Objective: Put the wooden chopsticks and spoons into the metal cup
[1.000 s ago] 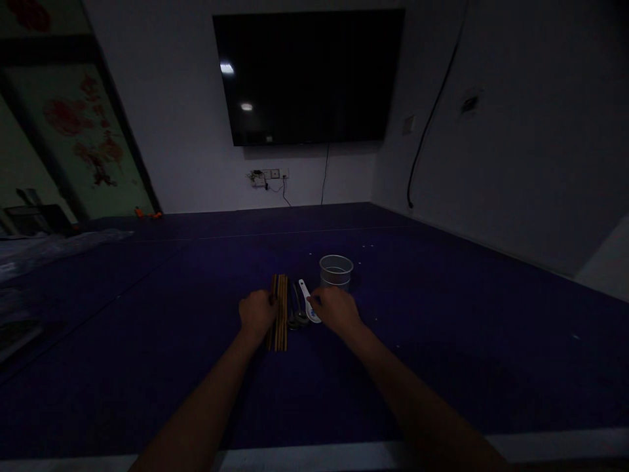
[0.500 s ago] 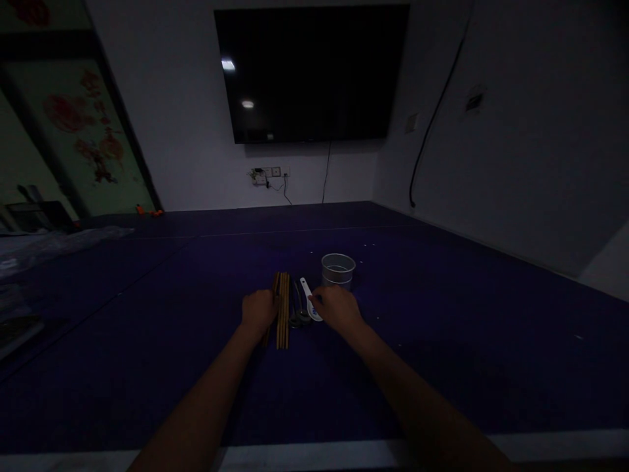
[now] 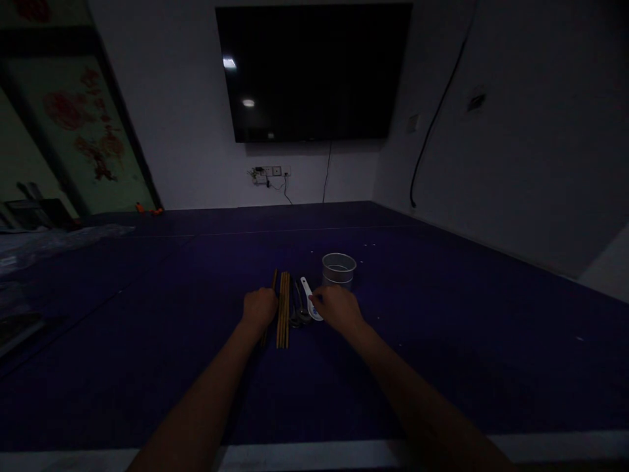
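Note:
Several wooden chopsticks [image 3: 283, 314] lie in a row on the dark blue table [image 3: 442, 354]. My left hand [image 3: 259, 308] rests curled over the leftmost chopstick, which lies slightly apart from the others. To the right of the chopsticks lie dark metal spoons [image 3: 297, 308] and a white ceramic spoon [image 3: 310, 303]. My right hand [image 3: 337, 308] is closed, its fingers on the white spoon's bowl end. A small metal cup [image 3: 339, 270] stands upright just beyond my right hand.
A dark wall-mounted screen [image 3: 314, 72] hangs over the far end of the table, with sockets and cables below it. Clear plastic sheeting [image 3: 29, 246] lies at the left. A white strip [image 3: 314, 453] runs along the table's near edge.
My left hand has drawn one chopstick a little to the left, away from the bundle. My right hand stays on the white spoon.

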### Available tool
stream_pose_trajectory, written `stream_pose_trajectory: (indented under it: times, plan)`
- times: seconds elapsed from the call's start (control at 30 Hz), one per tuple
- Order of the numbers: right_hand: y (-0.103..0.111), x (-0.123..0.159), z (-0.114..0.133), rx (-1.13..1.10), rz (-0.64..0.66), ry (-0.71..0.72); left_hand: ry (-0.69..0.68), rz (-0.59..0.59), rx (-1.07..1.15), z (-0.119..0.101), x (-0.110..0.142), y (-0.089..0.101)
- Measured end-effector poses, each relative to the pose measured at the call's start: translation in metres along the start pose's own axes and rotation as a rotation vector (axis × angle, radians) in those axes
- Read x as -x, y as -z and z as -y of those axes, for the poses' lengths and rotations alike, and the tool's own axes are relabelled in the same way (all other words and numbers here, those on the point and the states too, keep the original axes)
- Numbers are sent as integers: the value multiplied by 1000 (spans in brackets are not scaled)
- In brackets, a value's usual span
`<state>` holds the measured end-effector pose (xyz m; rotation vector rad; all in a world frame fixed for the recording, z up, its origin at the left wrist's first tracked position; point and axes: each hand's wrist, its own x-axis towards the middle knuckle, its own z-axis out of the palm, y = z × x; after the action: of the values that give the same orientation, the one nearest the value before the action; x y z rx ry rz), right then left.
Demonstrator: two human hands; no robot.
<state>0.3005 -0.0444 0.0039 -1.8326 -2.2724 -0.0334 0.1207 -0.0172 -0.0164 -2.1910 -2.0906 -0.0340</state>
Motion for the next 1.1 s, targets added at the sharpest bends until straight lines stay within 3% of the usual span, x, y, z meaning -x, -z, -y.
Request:
stream_pose_trajectory:
  times: [0.4, 0.77, 1.1]
  plan:
    - [2, 1, -2, -25, -24, 19, 70, -12, 32, -3, -1, 2]
    - [1, 1, -2, -14, -15, 32, 0, -5, -26, -2, -3, -1]
    - [-1, 1, -2, -19, -17, 53, 18, 57, 15, -4, -2, 4]
